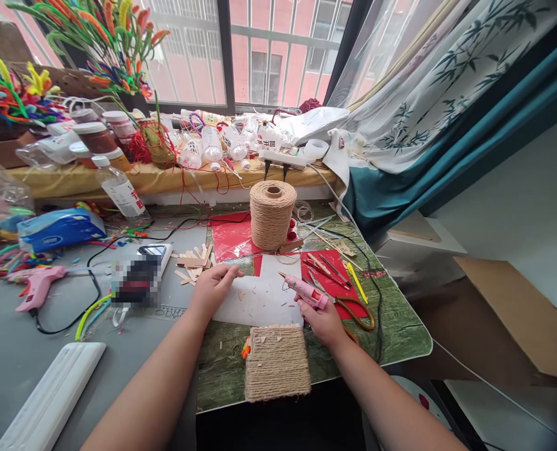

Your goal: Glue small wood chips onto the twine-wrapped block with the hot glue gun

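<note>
My right hand (322,319) is wrapped round a pink hot glue gun (309,292), its nozzle pointing up and to the left over the white paper (240,308). At the paper's left side my left hand (215,289) is closed in a pinch; whatever its fingertips hold is too small to make out. Below both hands, at the table's front edge, lies a twine-wrapped box shape (278,363) with small pale chips on top and an orange bit on its left side. Small wood scraps are scattered over the paper.
A large twine spool (273,216) stands behind the paper. Scissors (360,313) and a yellow craft knife (357,283) lie at right, wooden sticks (193,263) at left. Further left are a phone (140,275) and a second pink glue gun (41,285) with a black cord.
</note>
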Demonstrator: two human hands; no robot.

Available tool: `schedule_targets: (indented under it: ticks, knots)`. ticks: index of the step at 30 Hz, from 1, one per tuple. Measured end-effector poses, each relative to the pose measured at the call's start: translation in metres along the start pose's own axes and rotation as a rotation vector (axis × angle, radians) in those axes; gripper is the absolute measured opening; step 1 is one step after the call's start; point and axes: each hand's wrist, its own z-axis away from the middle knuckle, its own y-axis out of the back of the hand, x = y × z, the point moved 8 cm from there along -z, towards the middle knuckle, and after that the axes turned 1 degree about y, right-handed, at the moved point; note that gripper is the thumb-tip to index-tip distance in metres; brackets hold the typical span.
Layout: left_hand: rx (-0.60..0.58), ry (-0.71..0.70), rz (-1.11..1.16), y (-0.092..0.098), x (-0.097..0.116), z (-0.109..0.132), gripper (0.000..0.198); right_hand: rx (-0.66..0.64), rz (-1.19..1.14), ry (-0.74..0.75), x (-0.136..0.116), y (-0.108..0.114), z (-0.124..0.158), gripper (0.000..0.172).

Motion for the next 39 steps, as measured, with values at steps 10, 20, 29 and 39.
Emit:
schedule_targets:
  ticks: [10, 20, 29, 39]
  knots:
    - [-0.316, -0.404, -0.305, -0.044, 0.018, 0.007, 0.021, 0.003, -0.09, -0.014, -0.007, -0.005, -0.003, 0.027]
    - [-0.34, -0.425, -0.365, -0.049, 0.011, 0.007, 0.014, -0.041, -0.056, 0.023, -0.007, -0.006, -0.004, 0.041]
    - [-0.237, -0.3, -0.254, -0.037, 0.02, 0.007, 0.013, -0.029, -0.04, 0.041, -0.004, -0.004, -0.004, 0.034]
    - [-0.158, -0.005, 0.11, -0.037, -0.007, 0.007, 0.018, 0.003, 0.052, 0.118, -0.007, -0.001, -0.001, 0.018]
